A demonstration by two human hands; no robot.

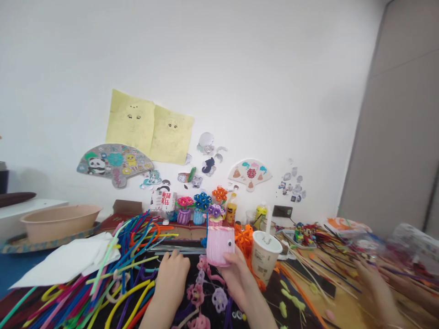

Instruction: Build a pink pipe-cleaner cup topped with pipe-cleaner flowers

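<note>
My right hand (238, 279) holds up a small pink flowerpot (216, 247), fingers closed round its lower right side. Ribbed strands cover the pot, and one googly eye (229, 243) shows on it. To the left, my left hand (174, 274) is low over the dark work surface, back up and fingers curled in; whatever lies under them is hidden. Pink and purple pipe-cleaner flowers (219, 299) lie between my wrists. More loose googly eyes (237, 315) sit by my right forearm.
Colourful pipe cleaners (132, 274) heap up at left beside white sheets (68, 258) and a beige basin (61, 221). A paper cup (265, 256) with a straw stands right of my hand. Potted pipe-cleaner flowers (202, 208) line the back. Another person's hands (377, 288) are blurred at far right.
</note>
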